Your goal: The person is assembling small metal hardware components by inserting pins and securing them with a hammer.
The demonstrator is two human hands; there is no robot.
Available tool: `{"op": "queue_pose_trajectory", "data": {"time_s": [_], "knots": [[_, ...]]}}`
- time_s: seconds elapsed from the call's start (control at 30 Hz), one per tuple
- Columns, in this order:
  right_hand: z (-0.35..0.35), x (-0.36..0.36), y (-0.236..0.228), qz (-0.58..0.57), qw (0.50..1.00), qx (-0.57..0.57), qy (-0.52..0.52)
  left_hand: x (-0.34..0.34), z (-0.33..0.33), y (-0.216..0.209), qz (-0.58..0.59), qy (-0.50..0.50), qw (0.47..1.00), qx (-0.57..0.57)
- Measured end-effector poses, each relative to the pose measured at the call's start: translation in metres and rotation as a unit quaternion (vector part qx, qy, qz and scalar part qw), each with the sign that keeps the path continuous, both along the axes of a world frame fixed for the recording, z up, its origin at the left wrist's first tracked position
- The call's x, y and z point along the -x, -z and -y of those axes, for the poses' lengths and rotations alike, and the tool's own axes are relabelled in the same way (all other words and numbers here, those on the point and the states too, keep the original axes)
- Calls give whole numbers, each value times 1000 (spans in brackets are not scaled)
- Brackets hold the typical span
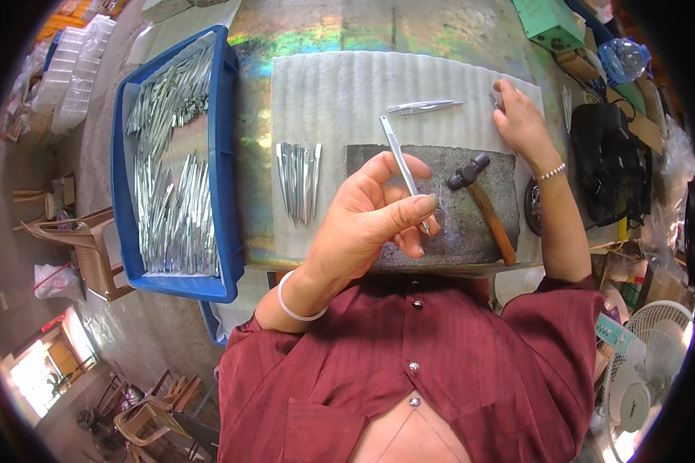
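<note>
My left hand (378, 204), with a white bangle at its wrist, is closed on a slim silvery metal piece (398, 158) that looks like tweezers. The piece stands tilted, its broader holed end up and its narrow tip down among the fingers. Over the far right of the white foam sheet (316, 85), my right hand (521, 119) has curled fingers near a small grey thing (494, 100), mostly hidden. Below the left hand lies a dark stone slab (479, 224), and on it a hammer (486, 208) with a wooden handle. Similar metal pieces (425, 106) lie beyond the slab.
A row of several metal pieces (297, 181) lies left of the slab. Further left, a blue tray (228, 154) holds two heaps of them. A black bag (610, 162), a plastic bottle (624, 60) and a green box (550, 23) crowd the right side. A fan (645, 370) stands at lower right.
</note>
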State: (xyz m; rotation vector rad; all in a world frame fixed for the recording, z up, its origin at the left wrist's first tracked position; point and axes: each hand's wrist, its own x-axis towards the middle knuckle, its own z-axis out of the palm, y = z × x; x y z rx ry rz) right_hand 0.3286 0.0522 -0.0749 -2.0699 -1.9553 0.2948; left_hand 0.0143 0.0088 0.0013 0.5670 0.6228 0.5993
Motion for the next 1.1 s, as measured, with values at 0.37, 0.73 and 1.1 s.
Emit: {"op": "queue_pose_trajectory", "data": {"time_s": [0.37, 0.73, 1.1], "knots": [[34, 5, -75, -202, 979, 19, 4, 8, 8, 6, -116, -42, 947, -296], [122, 117, -116, -634, 761, 137, 18, -2, 26, 13, -98, 22, 923, -371], [126, 136, -110, -412, 904, -80, -88, -3, 44, 6, -94, -44, 934, -341]]}}
